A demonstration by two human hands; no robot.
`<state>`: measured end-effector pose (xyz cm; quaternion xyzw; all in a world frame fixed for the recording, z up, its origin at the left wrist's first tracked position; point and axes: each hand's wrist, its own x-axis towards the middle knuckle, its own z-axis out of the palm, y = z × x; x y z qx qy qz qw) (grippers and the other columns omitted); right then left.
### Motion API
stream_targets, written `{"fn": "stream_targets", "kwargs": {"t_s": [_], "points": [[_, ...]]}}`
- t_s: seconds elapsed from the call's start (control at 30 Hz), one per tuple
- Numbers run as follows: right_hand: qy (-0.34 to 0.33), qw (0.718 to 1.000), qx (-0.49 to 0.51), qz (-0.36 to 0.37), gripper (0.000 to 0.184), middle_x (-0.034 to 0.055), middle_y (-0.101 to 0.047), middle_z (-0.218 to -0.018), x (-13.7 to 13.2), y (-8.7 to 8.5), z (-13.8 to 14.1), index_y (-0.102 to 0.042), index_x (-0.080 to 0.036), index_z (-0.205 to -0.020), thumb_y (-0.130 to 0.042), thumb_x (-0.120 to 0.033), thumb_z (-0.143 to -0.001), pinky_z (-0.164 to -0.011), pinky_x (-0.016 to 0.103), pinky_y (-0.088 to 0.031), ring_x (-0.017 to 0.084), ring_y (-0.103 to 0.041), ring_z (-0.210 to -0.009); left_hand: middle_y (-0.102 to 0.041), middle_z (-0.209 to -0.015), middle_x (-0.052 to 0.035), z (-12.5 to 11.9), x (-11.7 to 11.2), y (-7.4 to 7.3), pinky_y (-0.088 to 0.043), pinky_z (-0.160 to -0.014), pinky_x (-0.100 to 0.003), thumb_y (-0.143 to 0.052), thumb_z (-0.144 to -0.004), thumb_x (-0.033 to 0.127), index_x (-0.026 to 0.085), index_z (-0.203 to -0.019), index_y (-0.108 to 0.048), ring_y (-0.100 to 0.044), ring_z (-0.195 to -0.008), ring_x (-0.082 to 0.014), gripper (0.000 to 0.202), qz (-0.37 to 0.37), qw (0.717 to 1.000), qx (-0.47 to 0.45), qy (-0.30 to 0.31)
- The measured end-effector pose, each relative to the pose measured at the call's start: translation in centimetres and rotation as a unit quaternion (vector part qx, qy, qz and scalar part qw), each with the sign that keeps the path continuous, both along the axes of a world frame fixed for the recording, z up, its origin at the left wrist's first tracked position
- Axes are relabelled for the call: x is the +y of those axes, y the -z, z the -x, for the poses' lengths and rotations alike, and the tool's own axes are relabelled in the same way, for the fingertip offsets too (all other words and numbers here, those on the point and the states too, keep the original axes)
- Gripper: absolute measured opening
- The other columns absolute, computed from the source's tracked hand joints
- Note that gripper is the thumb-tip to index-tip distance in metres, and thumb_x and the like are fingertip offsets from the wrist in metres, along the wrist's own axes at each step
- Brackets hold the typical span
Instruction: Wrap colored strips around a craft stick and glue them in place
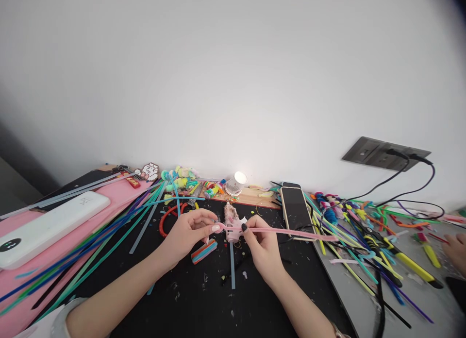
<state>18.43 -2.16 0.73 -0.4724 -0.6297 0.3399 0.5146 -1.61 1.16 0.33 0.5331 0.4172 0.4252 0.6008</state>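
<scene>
A long pink pipe cleaner (pixel 294 232) runs sideways between my hands and on to the right. My left hand (pixel 194 231) pinches its left end, which looks bent or looped. The thumb and fingers of my right hand (pixel 259 243) are closed on the strand a little further right. Just behind the strand lies a pink glue gun (pixel 230 216), partly covered by it, with a bluish glue stick (pixel 233 272) pointing towards me. Below my left fingers is a short striped bundle (pixel 204 252) in orange and blue.
Red-handled scissors (pixel 163 225) lie left of the glue gun. A white paper cup (pixel 236 183) stands by the wall; a phone (pixel 296 209) rests to the right. Loose pipe cleaners (pixel 120 226) and a white power bank (pixel 54 226) lie left. Yellow-black pliers (pixel 407 262) and another person's hand (pixel 457 250) are right.
</scene>
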Motion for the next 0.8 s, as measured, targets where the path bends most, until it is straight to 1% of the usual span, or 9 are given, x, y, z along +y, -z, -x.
{"fn": "stream_targets", "kwargs": {"t_s": [0.2, 0.33, 0.47, 0.63, 0.8], "points": [[-0.006, 0.997, -0.07, -0.04, 0.023, -0.006, -0.041, -0.058, -0.24, -0.17, 0.06, -0.047, -0.02, -0.067, -0.05, -0.026, -0.089, -0.052, 0.024, -0.028, 0.011, -0.037, -0.052, -0.068, -0.072, 0.0027, 0.07, 0.06, -0.02, -0.044, -0.055, -0.021, -0.079, -0.074, 0.034, 0.018, -0.088, -0.066, -0.052, -0.052, -0.0069, 0.025, 0.006, 1.0, -0.008, -0.017], [-0.009, 0.995, -0.083, -0.054, 0.021, -0.0059, -0.042, -0.058, -0.34, -0.24, 0.24, -0.048, -0.02, -0.066, -0.05, -0.025, -0.087, -0.052, 0.024, -0.03, 0.011, -0.038, -0.051, -0.07, -0.074, 0.0014, -0.05, 0.06, -0.12, -0.044, -0.054, -0.021, -0.08, -0.072, 0.034, 0.017, -0.087, -0.065, -0.051, -0.051, -0.0069, 0.026, 0.013, 0.999, -0.026, -0.026], [-0.017, 0.993, -0.092, -0.068, 0.021, -0.004, -0.046, -0.058, -0.43, -0.34, 0.38, -0.049, -0.02, -0.065, -0.051, -0.024, -0.085, -0.054, 0.024, -0.032, 0.012, -0.042, -0.053, -0.07, -0.073, 0.0005, -0.12, -0.06, -0.19, -0.044, -0.054, -0.022, -0.081, -0.071, 0.034, 0.017, -0.086, -0.065, -0.051, -0.051, -0.0071, 0.028, 0.012, 0.999, -0.031, -0.034], [-0.036, 0.993, -0.102, -0.043, 0.021, -0.0018, -0.051, -0.06, -0.61, -0.36, 0.51, -0.054, -0.019, -0.066, -0.05, -0.026, -0.086, -0.056, 0.026, -0.034, 0.014, -0.045, -0.056, -0.07, -0.075, -0.0003, -0.06, -0.11, -0.31, -0.044, -0.055, -0.023, -0.079, -0.073, 0.035, 0.016, -0.087, -0.065, -0.051, -0.051, -0.0074, 0.028, 0.011, 0.999, -0.024, -0.04], [-0.071, 0.993, -0.095, -0.007, 0.024, -0.0031, -0.046, -0.058, -0.85, -0.33, 0.77, -0.056, -0.02, -0.069, -0.049, -0.028, -0.089, -0.055, 0.025, -0.033, 0.014, -0.043, -0.055, -0.068, -0.074, 0.0003, -0.12, -0.22, -0.54, -0.042, -0.055, -0.023, -0.08, -0.071, 0.034, 0.015, -0.087, -0.065, -0.05, -0.05, -0.0072, 0.029, 0.019, 0.999, -0.028, -0.043]]}}
